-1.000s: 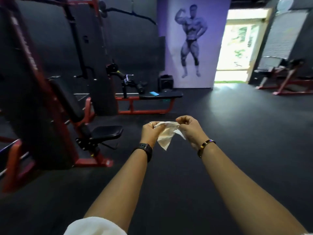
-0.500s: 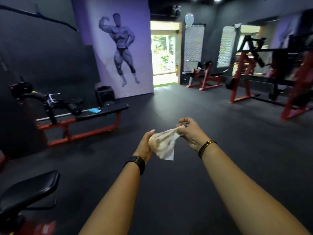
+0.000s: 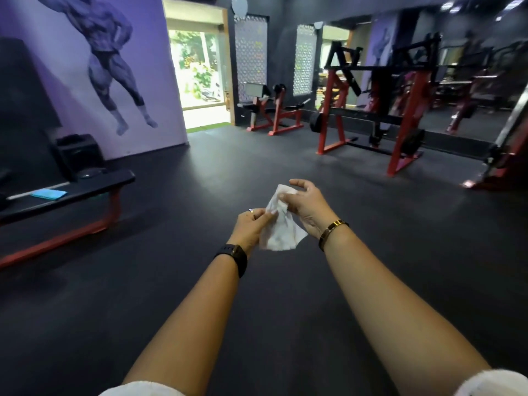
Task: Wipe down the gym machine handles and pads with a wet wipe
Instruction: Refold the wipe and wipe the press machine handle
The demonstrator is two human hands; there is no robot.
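The dark rubber floor fills most of the room. At its far left edge stands a purple wall painted with a flexing figure, and beside that a bright doorway. Near the floor's far right edge stands a big red and black rack machine, with a smaller red machine between it and the doorway. Along the left edge is a flat black padded bench on a red frame. A black speaker box stands behind it, and a blue cloth lies on its pad.

The person's bare forearms reach out over the middle of the floor. The right grip pinches the upper part of the white wet wipe, thumb pressed on its face. The left grip pinches the wipe's left edge. The wipe hangs crumpled between the two hands, clear of the floor and well apart from any machine. A black watch sits on the left wrist, a gold bracelet on the right, and a ring on a left finger.
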